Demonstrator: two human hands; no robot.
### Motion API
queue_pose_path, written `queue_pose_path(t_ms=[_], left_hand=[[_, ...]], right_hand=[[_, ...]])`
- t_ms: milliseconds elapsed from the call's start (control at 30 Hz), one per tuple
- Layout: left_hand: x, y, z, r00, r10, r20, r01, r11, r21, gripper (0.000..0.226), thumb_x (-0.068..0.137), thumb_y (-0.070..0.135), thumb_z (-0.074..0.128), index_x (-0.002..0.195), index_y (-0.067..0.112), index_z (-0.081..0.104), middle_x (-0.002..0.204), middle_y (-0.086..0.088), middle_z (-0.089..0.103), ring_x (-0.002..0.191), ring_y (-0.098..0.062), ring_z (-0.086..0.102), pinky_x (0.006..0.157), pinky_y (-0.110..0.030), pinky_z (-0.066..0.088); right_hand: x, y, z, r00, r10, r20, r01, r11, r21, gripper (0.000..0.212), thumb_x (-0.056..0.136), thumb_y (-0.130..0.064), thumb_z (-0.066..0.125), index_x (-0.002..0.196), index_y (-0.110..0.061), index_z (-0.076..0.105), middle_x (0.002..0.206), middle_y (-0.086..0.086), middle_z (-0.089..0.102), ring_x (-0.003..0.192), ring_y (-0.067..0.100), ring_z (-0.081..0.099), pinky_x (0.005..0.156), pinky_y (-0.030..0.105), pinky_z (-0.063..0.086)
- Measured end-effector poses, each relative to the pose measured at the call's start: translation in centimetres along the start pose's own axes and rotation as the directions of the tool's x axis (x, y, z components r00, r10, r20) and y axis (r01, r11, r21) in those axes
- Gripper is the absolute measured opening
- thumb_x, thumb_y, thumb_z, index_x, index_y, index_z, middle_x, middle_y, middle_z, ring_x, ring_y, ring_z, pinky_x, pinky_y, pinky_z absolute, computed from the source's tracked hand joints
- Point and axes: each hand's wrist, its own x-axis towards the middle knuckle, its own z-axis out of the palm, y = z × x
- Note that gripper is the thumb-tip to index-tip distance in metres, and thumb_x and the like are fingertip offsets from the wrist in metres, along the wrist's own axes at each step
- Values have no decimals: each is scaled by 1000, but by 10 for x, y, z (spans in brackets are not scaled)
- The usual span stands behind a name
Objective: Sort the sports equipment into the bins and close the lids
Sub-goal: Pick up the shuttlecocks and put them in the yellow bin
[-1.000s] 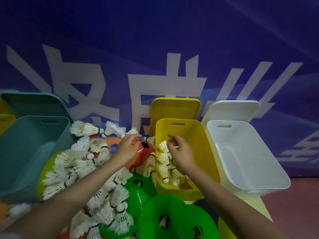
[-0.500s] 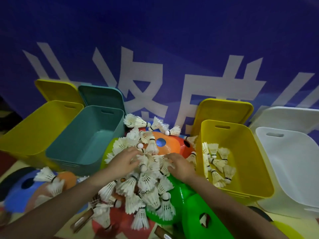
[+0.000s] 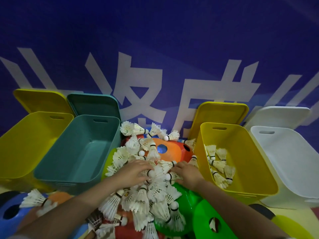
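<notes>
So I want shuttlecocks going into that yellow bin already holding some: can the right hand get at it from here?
Probably yes: the right hand rests on the shuttlecock pile right beside the yellow bin, whose lid stands open, nothing between.

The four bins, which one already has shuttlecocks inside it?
The yellow bin on the right, between the pile and the white bin. Shuttlecocks lie along its left side; the teal bin and far-left yellow bin show none.

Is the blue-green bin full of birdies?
No, the teal bin shows only its bare floor, while the shuttlecocks sorted so far lie in the yellow bin to the right of the pile.
</notes>
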Motion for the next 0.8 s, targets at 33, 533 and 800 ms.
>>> queue_pose_path(t_ms=[33,533,800], left_hand=[[1,0,-1,999,-18,-27,16,998,-68,49,87,52,52,133,35,51,136,22,45,127,3,36,106,-21,26],[30,27,-14,927,-260,-271,-2,719,-695,39,95,29,56,130,43,49,133,25,51,122,7,47,100,-20,41],[62,91,-19,938,-208,-278,-45,721,-691,40,99,25,48,136,39,45,132,27,46,122,13,41,91,-6,36]], right_hand=[[2,1,2,1000,12,-10,-12,1000,-6,51,89,-46,57,137,-34,43,136,-5,45,125,17,39,98,35,40],[-23,8,-28,918,298,-261,-98,809,580,50,89,-35,62,135,-21,52,124,-3,62,110,16,58,79,22,39],[-65,30,-68,718,568,-404,46,539,841,28,91,-18,63,114,-34,59,104,-12,66,91,-5,58,78,26,46]])
